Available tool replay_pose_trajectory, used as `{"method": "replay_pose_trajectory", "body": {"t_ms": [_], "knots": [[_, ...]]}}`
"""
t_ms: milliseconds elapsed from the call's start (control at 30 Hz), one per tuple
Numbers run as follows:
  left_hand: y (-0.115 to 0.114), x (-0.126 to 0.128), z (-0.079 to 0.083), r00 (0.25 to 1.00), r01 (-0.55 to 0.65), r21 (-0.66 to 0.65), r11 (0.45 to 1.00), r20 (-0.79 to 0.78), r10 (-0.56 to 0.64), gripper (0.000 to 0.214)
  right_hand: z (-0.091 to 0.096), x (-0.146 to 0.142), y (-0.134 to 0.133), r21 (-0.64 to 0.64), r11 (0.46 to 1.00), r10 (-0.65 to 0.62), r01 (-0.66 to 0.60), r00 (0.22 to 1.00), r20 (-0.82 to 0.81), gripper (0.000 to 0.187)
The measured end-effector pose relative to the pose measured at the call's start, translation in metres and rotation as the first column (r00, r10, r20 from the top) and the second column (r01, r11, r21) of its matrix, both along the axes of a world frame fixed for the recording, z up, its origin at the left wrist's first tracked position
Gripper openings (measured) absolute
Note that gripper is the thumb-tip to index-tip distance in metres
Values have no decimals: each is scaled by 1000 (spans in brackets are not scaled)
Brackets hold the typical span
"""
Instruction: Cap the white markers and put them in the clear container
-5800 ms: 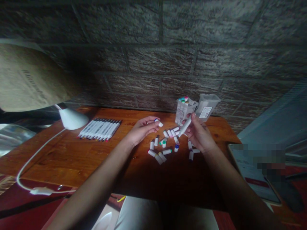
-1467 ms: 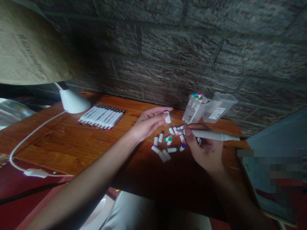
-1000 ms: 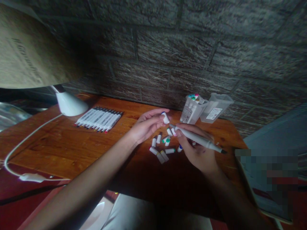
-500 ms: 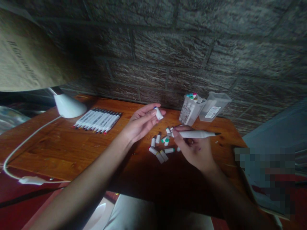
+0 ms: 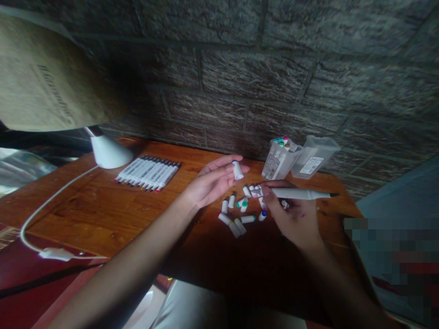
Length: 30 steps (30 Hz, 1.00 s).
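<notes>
Between thumb and fingers, my left hand [image 5: 214, 183] holds a white marker cap [image 5: 237, 170] with a blue end, above the table. My right hand [image 5: 295, 214] is closed around an uncapped white marker [image 5: 295, 193], its dark tip pointing right. Several loose white caps with coloured ends lie below and between the hands, among them a green-ended cap [image 5: 248, 219], a blue-ended cap [image 5: 263, 215] and a yellow-ended cap [image 5: 240, 226]. Part of the cap pile is hidden behind my right fingers.
Several capped markers [image 5: 149, 172] lie in a row on the wooden table [image 5: 137, 219]. At the back right stand a clear holder with markers [image 5: 274, 162] and another clear holder [image 5: 313, 160]. A lamp [image 5: 109, 151] with a cord stands left; a brick wall [image 5: 222, 87] rises behind.
The view has shifted slightly, so the scene sits further right. Both hands keep their holds on cap and marker. More caps, including a blue-ended one, show beside my right hand.
</notes>
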<state>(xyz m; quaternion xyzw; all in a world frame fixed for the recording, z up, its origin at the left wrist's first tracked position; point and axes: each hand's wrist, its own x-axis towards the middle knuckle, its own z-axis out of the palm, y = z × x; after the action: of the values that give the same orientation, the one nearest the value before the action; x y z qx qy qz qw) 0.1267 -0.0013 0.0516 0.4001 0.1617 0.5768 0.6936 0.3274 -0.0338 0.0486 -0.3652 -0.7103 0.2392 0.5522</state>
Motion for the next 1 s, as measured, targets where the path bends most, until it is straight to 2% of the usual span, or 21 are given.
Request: {"method": "replay_pose_trajectory", "body": {"t_ms": [200,400,667,833,1000], "knots": [[1,0,-2,1000,-14,-28,1000,-3,14,17,-2,2,1,-49,999,0,-1,1000,-11,10],[1,1,-3,1000,-22,-26,999,-12,22,18,-1,3,0,-21,1000,-3,4,1000,15,9],[1,1,-1,999,-18,-1,1000,-45,18,19,5,0,-1,-113,992,32,-46,992,-125,7],[3,2,0,996,-57,-18,998,-72,56,21,7,0,5,-176,984,-33,-6,975,-218,10],[8,3,-4,968,-172,-33,985,-192,162,25,3,7,18,-204,975,-139,88,958,-249,14]]}}
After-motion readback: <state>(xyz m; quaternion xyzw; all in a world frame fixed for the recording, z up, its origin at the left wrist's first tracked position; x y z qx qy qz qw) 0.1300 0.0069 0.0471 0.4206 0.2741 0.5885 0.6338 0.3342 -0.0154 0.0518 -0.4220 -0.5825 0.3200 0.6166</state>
